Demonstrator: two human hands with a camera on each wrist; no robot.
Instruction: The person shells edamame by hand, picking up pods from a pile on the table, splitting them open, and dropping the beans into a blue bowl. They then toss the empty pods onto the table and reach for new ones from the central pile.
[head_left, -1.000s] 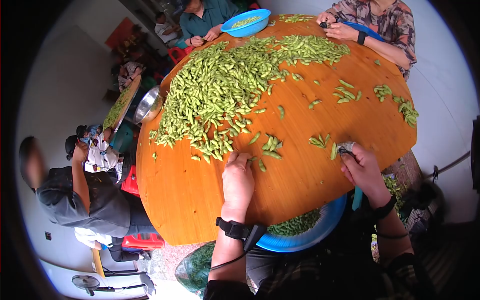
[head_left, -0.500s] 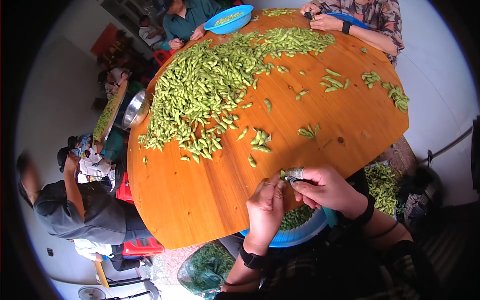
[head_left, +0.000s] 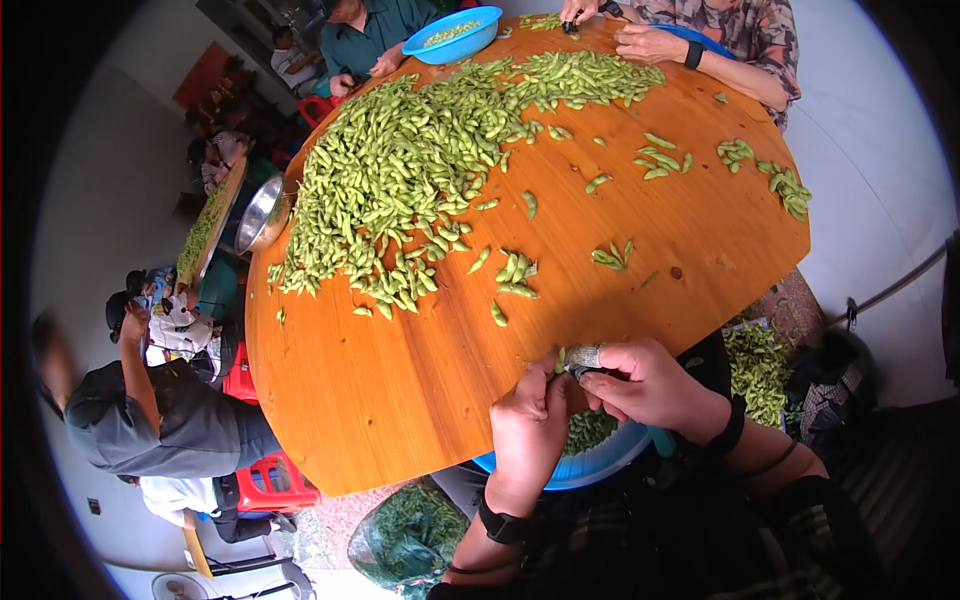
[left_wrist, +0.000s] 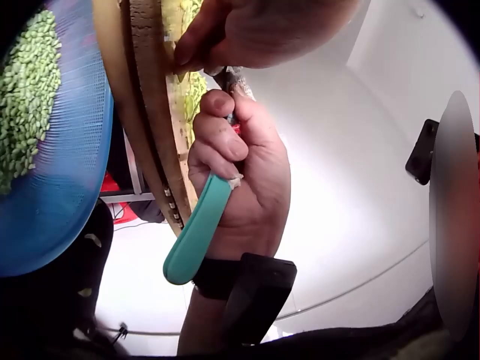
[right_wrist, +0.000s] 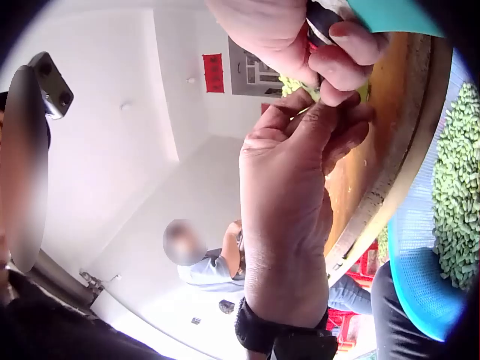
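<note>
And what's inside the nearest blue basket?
Loose green beans lie in the basket. They cover the bottom, so I can't see what's underneath. In the head view, the table hides part too.

A communal workroom, people around tables heaped with pods

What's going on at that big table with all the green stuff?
A person's left hand pinches a green pod, while the right hand holds a tool with a teal handle. The two hands meet close together around the pod, near the table edge. A large pile of pods lies on the table, and loose beans sit in a blue bowl below its edge. Other people are across the table.
</note>
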